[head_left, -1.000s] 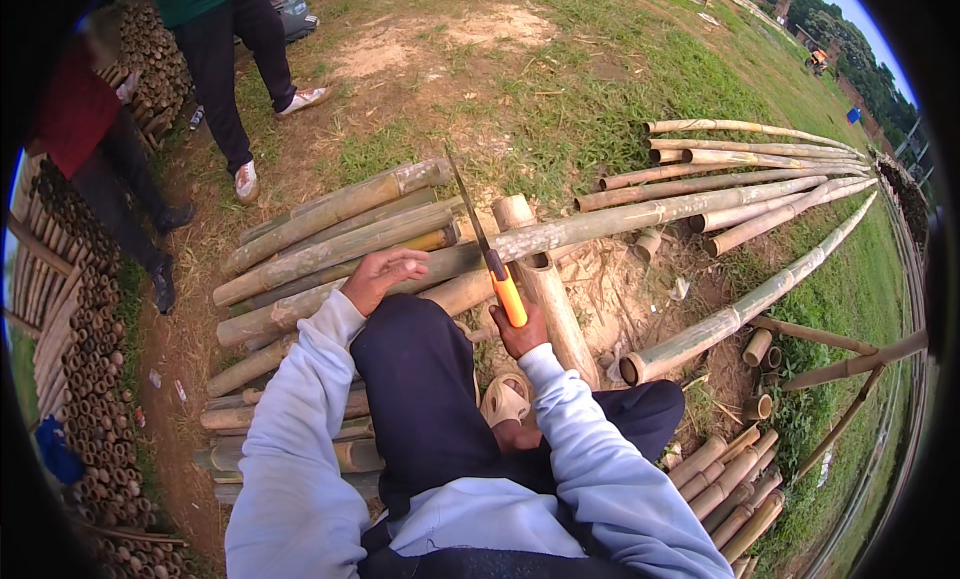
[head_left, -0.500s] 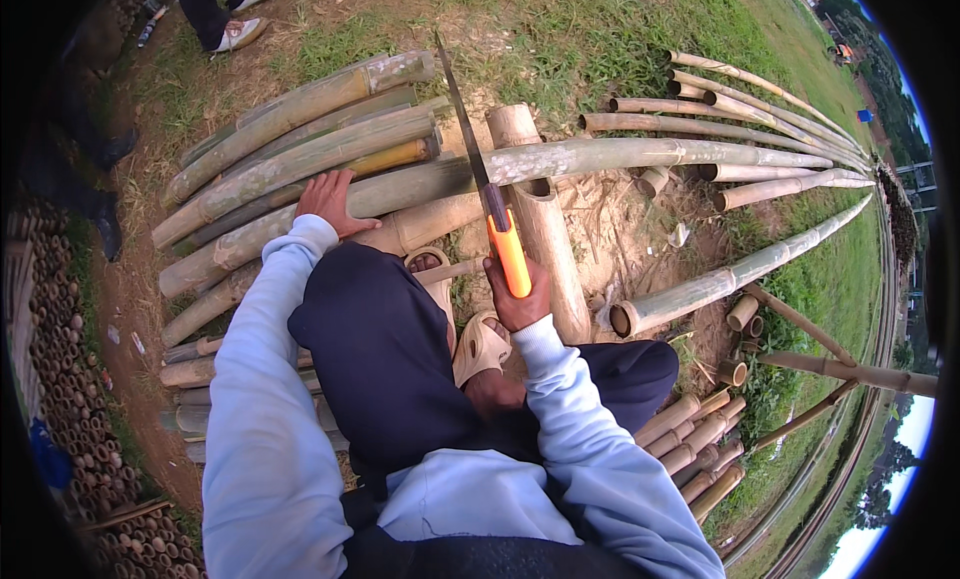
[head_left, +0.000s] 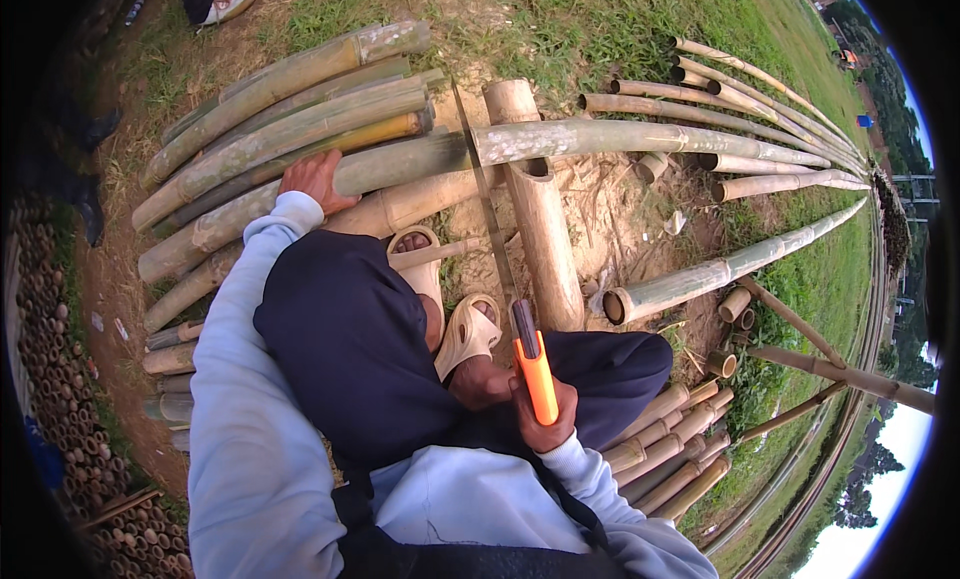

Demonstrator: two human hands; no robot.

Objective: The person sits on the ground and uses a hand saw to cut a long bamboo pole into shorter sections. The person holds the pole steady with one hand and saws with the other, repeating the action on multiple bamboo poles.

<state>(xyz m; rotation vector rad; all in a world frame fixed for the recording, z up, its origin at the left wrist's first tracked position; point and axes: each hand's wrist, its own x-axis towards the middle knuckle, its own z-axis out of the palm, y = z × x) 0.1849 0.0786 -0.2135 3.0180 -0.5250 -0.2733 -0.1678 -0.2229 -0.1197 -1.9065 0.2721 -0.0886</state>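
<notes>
My right hand (head_left: pixel 547 416) is wrapped round the orange handle of a hand saw (head_left: pixel 531 344), close to my right knee. The saw's long blade stretches away from me and crosses a thick bamboo pole (head_left: pixel 560 139) where its green-grey part meets the paler, blotchy part. Under that pole stands a thick bamboo support (head_left: pixel 545 239) with a notch near its top. My left hand (head_left: pixel 316 182) presses down on the pole to the left of the blade, fingers spread over its upper side.
Cut bamboo lengths (head_left: pixel 300 94) lie side by side at the left. Long poles (head_left: pixel 740 109) fan out at the right, with a greenish pole (head_left: pixel 730 267) nearer. Short pieces (head_left: pixel 665 439) lie by my right knee. Stacked bamboo ends (head_left: pixel 80 379) fill the far left. Another person's shoe (head_left: pixel 229 7) shows at the top.
My right hand has drawn the saw back toward me, so the blade's far part now lies across the pole. My left hand stays on the pole. The view has shifted slightly.
</notes>
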